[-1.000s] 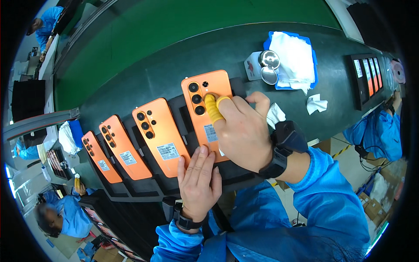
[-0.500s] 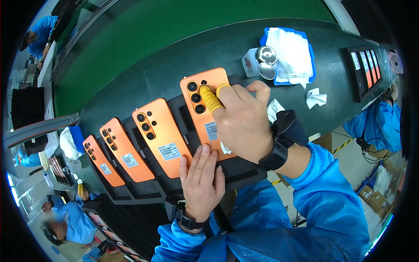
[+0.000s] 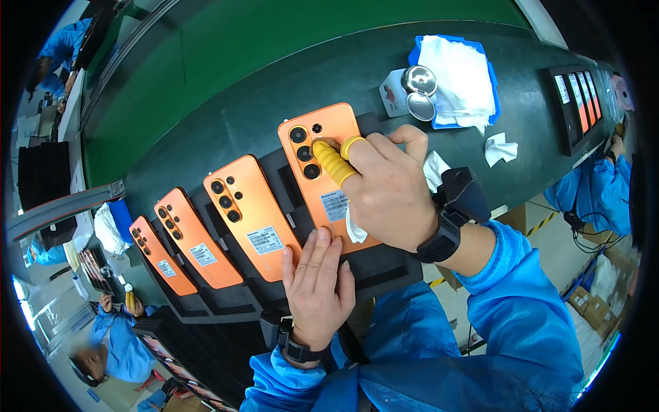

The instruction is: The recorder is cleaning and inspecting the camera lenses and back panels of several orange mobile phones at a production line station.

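Several orange phones lie back up in a row on a black slotted tray (image 3: 374, 275), each with dark camera lenses and a white label. My right hand (image 3: 391, 185) is over the rightmost phone (image 3: 334, 118), its yellow-capped fingertip touching the back beside the lenses. The other fingers curl under, and a white wipe (image 3: 355, 228) pokes out below them; the grip on it is mostly hidden. My left hand (image 3: 318, 288) lies flat with fingers stretched, its tips at the lower edge of that phone and close to the neighbouring phone (image 3: 255, 213).
Beyond my right hand stand a blue bin (image 3: 495, 89) of white cloths and a dispenser bottle (image 3: 392, 95) with a metal lid. Crumpled wipes (image 3: 501, 150) lie nearby. Another phone tray (image 3: 564, 123) sits far right. Co-workers in blue are at both sides.
My right fingertip has shifted slightly downward beside the lenses, and more of the white wipe shows under the hand. My left hand stays in place.
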Demonstrator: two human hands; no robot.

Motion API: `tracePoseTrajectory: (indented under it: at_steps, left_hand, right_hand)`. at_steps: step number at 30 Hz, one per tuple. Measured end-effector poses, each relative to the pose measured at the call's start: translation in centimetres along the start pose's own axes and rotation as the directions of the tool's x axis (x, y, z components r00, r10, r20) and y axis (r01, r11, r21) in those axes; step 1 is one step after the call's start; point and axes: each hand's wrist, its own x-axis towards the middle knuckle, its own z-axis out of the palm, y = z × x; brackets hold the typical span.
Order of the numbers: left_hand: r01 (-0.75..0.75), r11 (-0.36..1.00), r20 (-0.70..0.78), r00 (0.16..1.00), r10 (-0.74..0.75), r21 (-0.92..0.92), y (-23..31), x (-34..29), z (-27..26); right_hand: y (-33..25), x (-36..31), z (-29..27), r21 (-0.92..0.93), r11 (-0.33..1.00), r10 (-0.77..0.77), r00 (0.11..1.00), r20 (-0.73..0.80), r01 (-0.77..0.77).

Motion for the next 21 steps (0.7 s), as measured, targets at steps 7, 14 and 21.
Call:
tracePoseTrajectory:
  at_steps: [7, 14, 21]
  left_hand:
    - [0.013, 1.000, 0.014, 1.000, -0.013, -0.002, -0.1, -0.1, 0.0]
    - [0.008, 1.000, 0.001, 1.000, -0.008, -0.005, 0.0, 0.1, 0.0]
    - [0.009, 1.000, -0.007, 1.000, -0.008, 0.027, -0.1, 0.0, 0.1]
  right_hand:
    - [0.0, -1.3, -1.0, 0.078, 0.996, 0.046, 0.994, 0.095, -0.054]
    - [-0.1, 0.0, -0.9, -0.021, 1.000, 0.002, 0.997, 0.078, 0.000]
    - [0.1, -0.7, -1.3, 0.044, 0.999, 0.012, 0.994, 0.112, -0.017]
